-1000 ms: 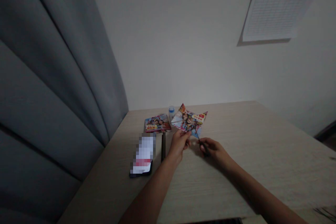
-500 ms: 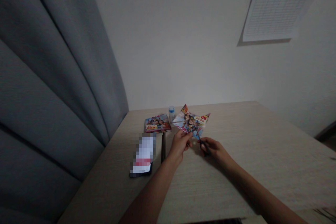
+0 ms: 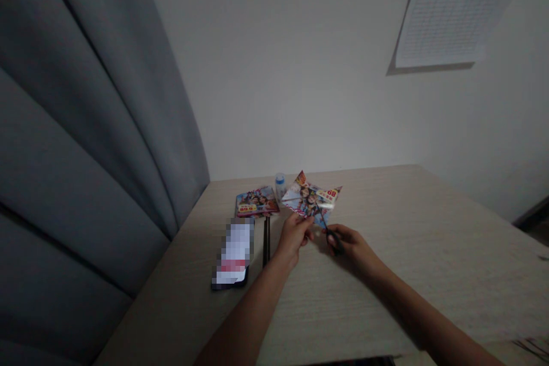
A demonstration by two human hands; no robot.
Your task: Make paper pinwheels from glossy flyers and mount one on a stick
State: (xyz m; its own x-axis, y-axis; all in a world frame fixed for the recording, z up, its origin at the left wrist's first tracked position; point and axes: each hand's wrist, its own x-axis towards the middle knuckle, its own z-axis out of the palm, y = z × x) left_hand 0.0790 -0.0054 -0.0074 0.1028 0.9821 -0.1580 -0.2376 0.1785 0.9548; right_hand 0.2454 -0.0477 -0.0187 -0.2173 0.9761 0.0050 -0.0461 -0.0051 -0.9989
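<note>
A colourful printed paper (image 3: 306, 193) with pointed upper corners is pinched at its lower edge by my left hand (image 3: 295, 237). My right hand (image 3: 350, 245) grips the dark handles of a pair of scissors (image 3: 335, 242). The blades run up and left across the paper's lower right part, and a slit seems to follow them. Just left of the paper stands a small clear bottle (image 3: 280, 186) with a blue band. Beside it lies a stack of similar printed flyers (image 3: 256, 202).
A phone (image 3: 235, 251) with a blurred screen lies on the pale wooden table (image 3: 386, 297). Two dark thin sticks (image 3: 266, 240) rest between it and my left forearm. A grey curtain (image 3: 107, 126) hangs along the left side. On the wall is a printed sheet (image 3: 446, 26).
Hardly anything differs. The paper's right part has tilted slightly and now catches a bright glint near the blades; both hands keep their places.
</note>
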